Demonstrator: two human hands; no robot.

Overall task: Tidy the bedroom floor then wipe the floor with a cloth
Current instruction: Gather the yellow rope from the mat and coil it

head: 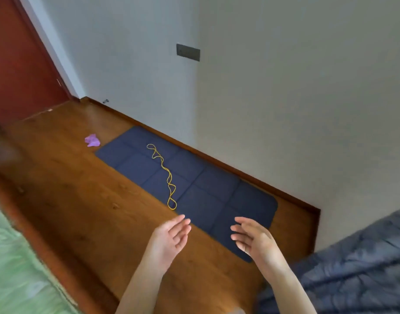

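Hovering empty, left hand [172, 234] and right hand [253, 236] spread apart, above dark mat [217, 184], yellow cord [165, 175], blurred purple cloth [92, 140].

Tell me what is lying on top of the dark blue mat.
A yellow cord lies looped along the dark blue mat. The floor beneath the mat is covered.

Glossy wood floor [81, 200]; matt, creased dark mat [217, 191].

wooden floor [70, 211], bounded by a skirting board along the wall. a dark blue mat [217, 191] lies flat along the wall edge; a yellow cord [164, 175] lies on the mat. a crumpled purple cloth [92, 140] rests just beside the mat's far corner.
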